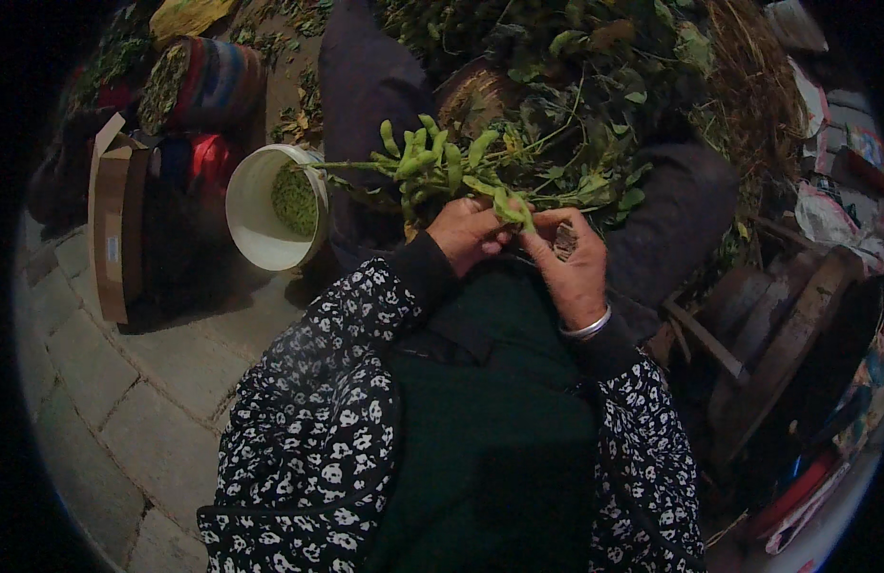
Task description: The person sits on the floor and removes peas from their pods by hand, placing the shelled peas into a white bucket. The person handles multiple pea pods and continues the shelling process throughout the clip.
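My left hand (469, 230) is closed at the lower edge of a cluster of green bean pods (422, 154) on a leafy stalk lying across my lap. Between both hands is a green pod (512, 209), its near end pinched by the thumb and fingers of my right hand (567, 261), which wears a silver bangle. The stalk's cut end reaches left over the rim of a white plastic bucket (259, 236). Shelled green beans (295, 200) lie inside that bucket. What my left palm covers is hidden.
A heap of leafy bean plants (599, 93) lies beyond my knees. An upright cardboard box (113, 236) and a striped container of plant matter (223, 82) stand at the left. Wooden furniture (786, 351) is close on the right, near dry stalks (753, 93). Stone paving (155, 422) lies at lower left.
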`<state>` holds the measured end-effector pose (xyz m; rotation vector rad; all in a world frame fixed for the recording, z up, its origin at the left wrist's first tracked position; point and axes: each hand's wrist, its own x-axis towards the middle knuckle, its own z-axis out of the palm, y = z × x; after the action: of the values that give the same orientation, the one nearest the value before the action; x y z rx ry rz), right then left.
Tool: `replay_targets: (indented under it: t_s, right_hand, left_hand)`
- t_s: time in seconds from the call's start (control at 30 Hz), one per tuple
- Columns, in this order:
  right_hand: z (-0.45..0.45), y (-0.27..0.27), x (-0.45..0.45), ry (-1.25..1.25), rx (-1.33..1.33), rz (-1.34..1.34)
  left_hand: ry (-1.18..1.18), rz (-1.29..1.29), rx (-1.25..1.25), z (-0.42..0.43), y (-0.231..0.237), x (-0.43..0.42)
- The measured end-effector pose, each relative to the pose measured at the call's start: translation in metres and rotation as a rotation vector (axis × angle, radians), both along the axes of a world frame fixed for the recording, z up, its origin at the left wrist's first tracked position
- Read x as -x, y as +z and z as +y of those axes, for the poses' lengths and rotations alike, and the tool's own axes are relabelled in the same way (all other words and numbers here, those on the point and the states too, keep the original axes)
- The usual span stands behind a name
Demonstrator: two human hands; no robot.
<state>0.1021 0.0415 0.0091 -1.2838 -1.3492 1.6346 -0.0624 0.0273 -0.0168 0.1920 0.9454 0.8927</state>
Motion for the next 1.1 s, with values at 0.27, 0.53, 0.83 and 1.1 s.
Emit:
replay_targets:
  t_s: [0.27,0.53,0.83,1.1]
  right_hand:
    - [0.001,0.009,-0.005,0.194,-0.055,-0.204]
    - [-0.001,0.007,-0.007,0.163,0.171,-0.026]
    - [0.026,0.007,-0.02,0.312,0.685,0.169]
    - [0.028,0.009,-0.021,0.451,0.411,-0.018]
  left_hand:
    - [0.01,0.259,-0.091,-0.003,-0.001,-0.009]
    - [-0.015,0.366,-0.203,-0.006,-0.008,-0.011]
    - [-0.078,-0.032,-0.084,-0.002,-0.003,0.007]
    - [-0.184,0.233,-0.128,0.0,0.004,0.002]
